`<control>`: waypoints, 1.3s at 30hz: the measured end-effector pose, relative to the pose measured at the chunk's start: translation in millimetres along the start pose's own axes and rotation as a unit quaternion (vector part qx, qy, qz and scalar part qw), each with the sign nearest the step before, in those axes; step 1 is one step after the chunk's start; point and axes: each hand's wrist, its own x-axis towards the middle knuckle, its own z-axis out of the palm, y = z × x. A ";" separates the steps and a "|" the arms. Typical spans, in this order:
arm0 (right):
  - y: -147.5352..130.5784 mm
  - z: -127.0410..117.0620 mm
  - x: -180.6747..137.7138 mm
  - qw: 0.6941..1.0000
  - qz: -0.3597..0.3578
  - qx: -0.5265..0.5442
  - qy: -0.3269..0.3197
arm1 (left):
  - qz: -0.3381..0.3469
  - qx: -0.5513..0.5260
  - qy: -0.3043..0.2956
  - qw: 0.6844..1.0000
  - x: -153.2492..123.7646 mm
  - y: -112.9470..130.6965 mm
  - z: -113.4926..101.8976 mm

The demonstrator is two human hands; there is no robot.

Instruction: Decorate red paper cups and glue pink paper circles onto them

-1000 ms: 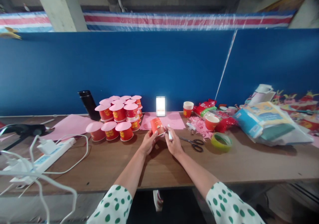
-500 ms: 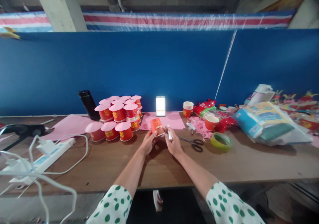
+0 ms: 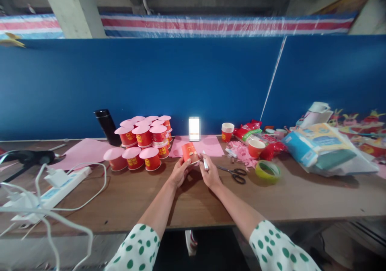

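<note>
The left hand (image 3: 179,173) clamps the tilted red cup (image 3: 189,152), probably for steadiness; right of it, the right hand (image 3: 212,176) grips a white stick (image 3: 205,163) (its kind unclear).

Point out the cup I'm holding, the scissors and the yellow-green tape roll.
Cup (image 3: 189,152): head view, on its printed side wall.
Scissors (image 3: 231,171): head view, where blades and handles meet.
Tape roll (image 3: 267,177): head view, on its near outer side.

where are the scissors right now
In the head view, the scissors lie right of centre on the table, between the right hand and the yellow-green tape roll.
</note>
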 end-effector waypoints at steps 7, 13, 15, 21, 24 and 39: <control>-2.5 0.5 -2.3 0.998 -0.024 -0.055 0.002 | -0.004 -0.007 0.016 1.000 2.4 -1.8 -4.0; -12.5 -2.1 -3.6 0.993 -0.061 -0.100 0.029 | -0.022 -0.024 0.021 0.999 3.1 -0.3 -6.1; -13.6 -3.0 -3.2 0.992 -0.065 -0.093 0.048 | -0.037 -0.037 0.022 0.998 2.3 3.4 -6.7; -10.8 -2.6 -3.0 0.992 -0.069 -0.086 0.058 | -0.090 -0.096 -0.001 0.991 -2.6 17.0 -8.0; -9.5 -2.1 -3.6 0.993 -0.062 -0.088 0.052 | -0.115 -0.123 -0.027 0.985 -3.8 18.2 -8.6; -15.0 -9.0 -0.4 0.990 -0.078 -0.073 0.096 | 0.006 0.001 0.011 1.000 0.5 1.4 -2.5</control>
